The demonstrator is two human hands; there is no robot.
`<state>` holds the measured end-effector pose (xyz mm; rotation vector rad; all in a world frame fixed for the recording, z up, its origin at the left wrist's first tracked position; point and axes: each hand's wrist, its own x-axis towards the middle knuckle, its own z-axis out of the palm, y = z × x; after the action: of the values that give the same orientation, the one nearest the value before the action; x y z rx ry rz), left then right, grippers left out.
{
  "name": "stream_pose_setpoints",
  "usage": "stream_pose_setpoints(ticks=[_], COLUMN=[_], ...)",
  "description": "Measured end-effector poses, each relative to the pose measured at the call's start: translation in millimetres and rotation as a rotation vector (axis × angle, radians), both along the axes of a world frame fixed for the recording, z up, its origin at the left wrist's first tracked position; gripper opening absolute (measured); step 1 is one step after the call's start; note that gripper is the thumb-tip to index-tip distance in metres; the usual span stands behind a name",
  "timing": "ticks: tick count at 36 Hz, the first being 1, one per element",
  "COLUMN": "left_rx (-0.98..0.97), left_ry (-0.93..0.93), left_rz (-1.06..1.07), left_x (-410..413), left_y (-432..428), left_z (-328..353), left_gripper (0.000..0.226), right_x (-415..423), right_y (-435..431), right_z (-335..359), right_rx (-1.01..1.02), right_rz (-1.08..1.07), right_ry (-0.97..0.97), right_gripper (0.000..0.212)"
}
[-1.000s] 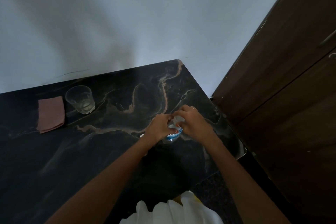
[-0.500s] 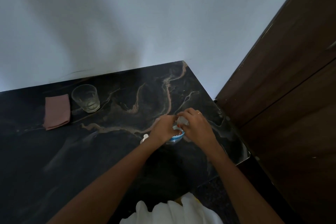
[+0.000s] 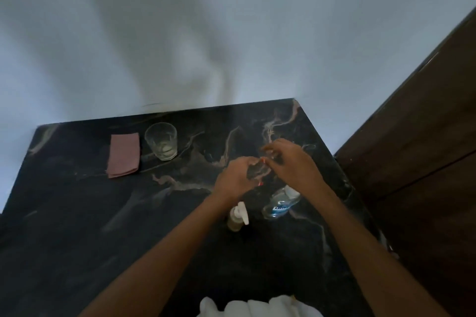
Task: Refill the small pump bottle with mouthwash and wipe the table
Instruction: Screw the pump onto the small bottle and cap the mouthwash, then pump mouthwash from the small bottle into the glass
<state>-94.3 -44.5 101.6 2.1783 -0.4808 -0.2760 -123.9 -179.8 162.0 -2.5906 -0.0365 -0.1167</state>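
So half a second back both hands were bunched right on top of the mouthwash bottle [image 3: 280, 204], basically hiding it. Now they've come up and forward off it, and the bottle stands in plain sight on the bench [image 3: 77, 226], tucked under the right wrist near the right edge. It's clear with a blue label, and there's something whitish at its top, but I can't tell whether that's a cap.

The small pump bottle [image 3: 238, 216] was barely peeking out before. Now the white pump head shows properly, just left of the mouthwash bottle and under the left wrist.

The left hand [image 3: 235, 177] and right hand [image 3: 292, 165] hover close together over the marble, fingers curled toward each other. There's a blurry translucent something between them with a couple of red specks. It's too smeared to say what it is, and honestly I can't tell if either hand is actually pinching it or just curled.

Folded pink cloth [image 3: 123, 154] and the glass [image 3: 161, 140] sit side by side at the back left, same as before, well away from the hands. The brown door [image 3: 425, 149] is on the right.
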Motion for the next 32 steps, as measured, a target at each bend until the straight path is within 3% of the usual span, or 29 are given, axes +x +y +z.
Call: stream_pose_setpoints(ticks=[7, 13, 25, 29, 32], left_rx=[0.033, -0.010, -0.147, -0.121, -0.139], left_ry=[-0.018, -0.049, 0.012, 0.085, 0.116], left_rz=[0.211, 0.369, 0.572, 0.545, 0.464], left_x=[30, 54, 98, 115, 126], left_y=[61, 117, 185, 191, 194], left_z=[-9, -20, -53, -69, -78], left_gripper=[0.047, 0.041, 0.057, 0.074, 0.076], right_x=[61, 112, 163, 173, 177], right_y=[52, 97, 153, 162, 171], right_z=[-24, -56, -112, -124, -128], right_rx=[-0.018, 0.087, 0.301, 0.420, 0.413], right_rz=[0.144, 0.226, 0.265, 0.268, 0.260], right_ry=[0.074, 0.197, 0.330, 0.312, 0.331], right_gripper=[0.021, 0.024, 0.069, 0.075, 0.092])
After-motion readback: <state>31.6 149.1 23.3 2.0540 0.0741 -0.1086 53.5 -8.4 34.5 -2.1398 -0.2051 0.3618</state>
